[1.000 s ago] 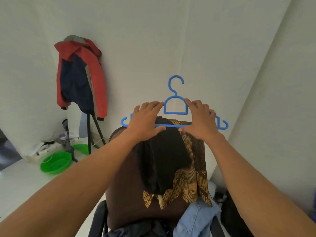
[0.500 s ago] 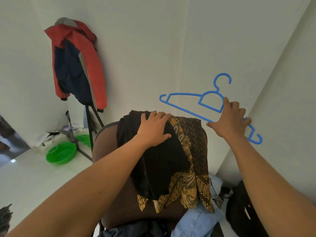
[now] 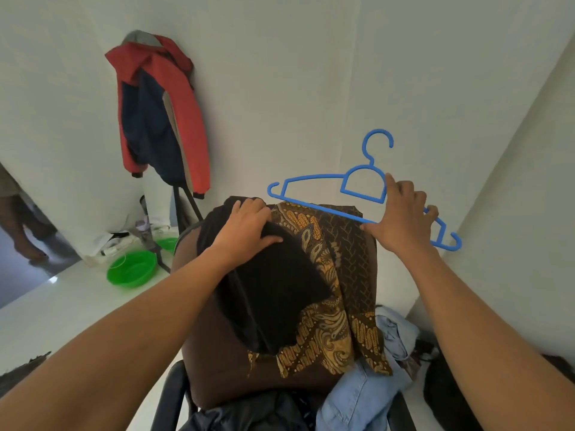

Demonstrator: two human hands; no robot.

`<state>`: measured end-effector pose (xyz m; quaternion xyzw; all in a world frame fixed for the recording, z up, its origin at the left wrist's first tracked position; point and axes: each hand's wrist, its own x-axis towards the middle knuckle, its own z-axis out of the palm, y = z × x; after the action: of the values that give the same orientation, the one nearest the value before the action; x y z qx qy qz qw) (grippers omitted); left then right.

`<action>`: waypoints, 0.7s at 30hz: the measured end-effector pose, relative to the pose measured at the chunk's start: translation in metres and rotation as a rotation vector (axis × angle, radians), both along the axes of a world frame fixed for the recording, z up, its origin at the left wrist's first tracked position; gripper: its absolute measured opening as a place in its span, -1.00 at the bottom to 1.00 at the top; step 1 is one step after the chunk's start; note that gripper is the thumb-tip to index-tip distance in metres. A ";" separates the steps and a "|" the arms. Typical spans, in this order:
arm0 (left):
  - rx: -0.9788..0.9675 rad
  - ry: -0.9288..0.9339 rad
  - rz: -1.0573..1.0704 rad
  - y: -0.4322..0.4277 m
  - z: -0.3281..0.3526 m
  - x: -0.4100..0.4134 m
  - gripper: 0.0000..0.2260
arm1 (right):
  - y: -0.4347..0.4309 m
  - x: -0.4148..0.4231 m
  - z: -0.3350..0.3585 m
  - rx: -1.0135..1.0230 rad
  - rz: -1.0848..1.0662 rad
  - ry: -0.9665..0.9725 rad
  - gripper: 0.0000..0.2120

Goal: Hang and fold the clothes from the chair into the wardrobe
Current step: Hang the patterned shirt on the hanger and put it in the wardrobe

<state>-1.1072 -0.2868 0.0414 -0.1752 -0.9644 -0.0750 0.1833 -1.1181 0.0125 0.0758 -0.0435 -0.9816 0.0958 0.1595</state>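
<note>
Hanger (image 3: 323, 209), one, blue, pinched by right grip (image 3: 401, 219); left grip (image 3: 245, 231) clutches one black garment (image 3: 273, 290) over one batik cloth (image 3: 342, 269). Hanger has shifted toward left grip since earlier frame.

We find open air above the brown padded chair back (image 3: 217, 362), along the white wall (image 3: 280, 88). A blue plastic hanger (image 3: 361, 196) slants across its upper right; a black garment (image 3: 273, 290) drapes its front. A red-and-navy jacket (image 3: 193, 119) hangs well left.
</note>
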 end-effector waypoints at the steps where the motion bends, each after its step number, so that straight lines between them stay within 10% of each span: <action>1: 0.035 0.011 -0.024 -0.007 0.001 0.002 -0.69 | -0.004 0.001 -0.001 0.001 0.005 0.002 0.02; 15: -0.157 -0.156 0.245 0.022 0.024 -0.019 -0.43 | -0.003 0.002 0.009 -0.026 -0.030 0.043 0.01; 21: -0.045 -0.155 0.387 0.045 0.015 -0.039 -0.75 | 0.018 0.002 0.002 -0.025 -0.051 0.030 0.00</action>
<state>-1.1459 -0.2421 0.0562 0.0157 -0.9927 -0.0300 0.1157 -1.1162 0.0307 0.0777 -0.0690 -0.9764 0.1047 0.1760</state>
